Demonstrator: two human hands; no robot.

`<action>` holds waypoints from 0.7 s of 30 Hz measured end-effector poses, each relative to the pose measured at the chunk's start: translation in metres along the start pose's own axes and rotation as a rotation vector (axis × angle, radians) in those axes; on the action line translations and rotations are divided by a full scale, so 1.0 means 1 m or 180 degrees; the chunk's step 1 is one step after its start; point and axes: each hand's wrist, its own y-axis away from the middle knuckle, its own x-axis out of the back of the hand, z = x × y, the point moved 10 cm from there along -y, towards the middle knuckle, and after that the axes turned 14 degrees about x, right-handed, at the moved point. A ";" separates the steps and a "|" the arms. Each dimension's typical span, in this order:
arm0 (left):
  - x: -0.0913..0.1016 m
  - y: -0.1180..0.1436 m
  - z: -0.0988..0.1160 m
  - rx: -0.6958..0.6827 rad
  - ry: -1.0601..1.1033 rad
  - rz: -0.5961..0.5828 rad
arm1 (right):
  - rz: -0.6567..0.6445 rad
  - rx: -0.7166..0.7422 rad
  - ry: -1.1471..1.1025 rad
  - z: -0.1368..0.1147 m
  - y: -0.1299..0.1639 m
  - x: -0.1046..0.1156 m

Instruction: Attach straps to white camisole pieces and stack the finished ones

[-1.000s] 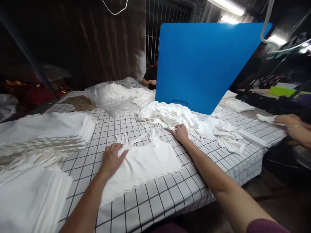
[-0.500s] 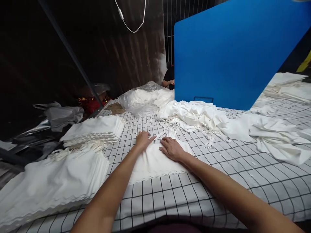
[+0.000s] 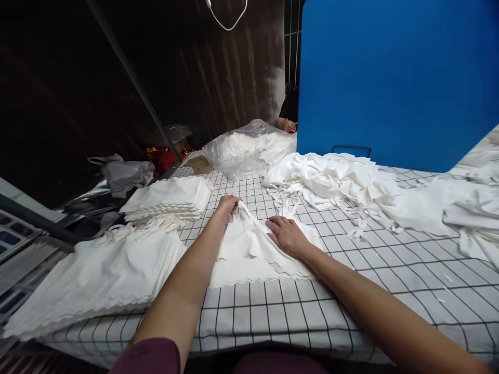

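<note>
Two bare hands rest on a white scallop-edged fabric piece (image 3: 253,254). Left hand (image 3: 227,204) pinches its strap; its fingertips are hidden. Right hand (image 3: 286,236) lies flat, open.

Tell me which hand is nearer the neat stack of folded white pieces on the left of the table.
Left. The left hand rests on the top edge of the white garment, just right of the folded stack. The right hand lies flat on the garment, farther right.

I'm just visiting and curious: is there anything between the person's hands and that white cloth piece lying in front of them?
Nothing visible. The left hand grips the white cloth piece at its far corner, and the right hand lies flat on top of it. The folded stacks sit off to the left, the loose pile beyond.
</note>
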 end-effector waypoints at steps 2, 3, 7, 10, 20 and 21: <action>0.013 0.001 -0.003 0.0068 -0.0074 0.0185 | 0.0003 -0.0005 -0.0022 0.000 0.000 0.001; 0.019 0.005 -0.007 0.0087 -0.0161 0.0278 | 0.0016 -0.0006 -0.0031 0.000 0.001 0.001; 0.040 0.046 -0.032 -0.0024 -0.0707 0.0583 | 0.0071 -0.0011 -0.0048 -0.001 0.001 0.002; 0.040 0.085 -0.061 -0.0117 -0.1195 0.0572 | 0.0098 -0.0008 -0.0061 -0.001 0.001 0.002; 0.049 0.112 -0.094 -0.0099 -0.1481 0.0659 | 0.0154 -0.0075 -0.0035 0.000 0.003 0.004; 0.049 0.113 -0.094 -0.0108 -0.1473 0.0667 | 0.0153 -0.0084 -0.0038 0.001 0.003 0.004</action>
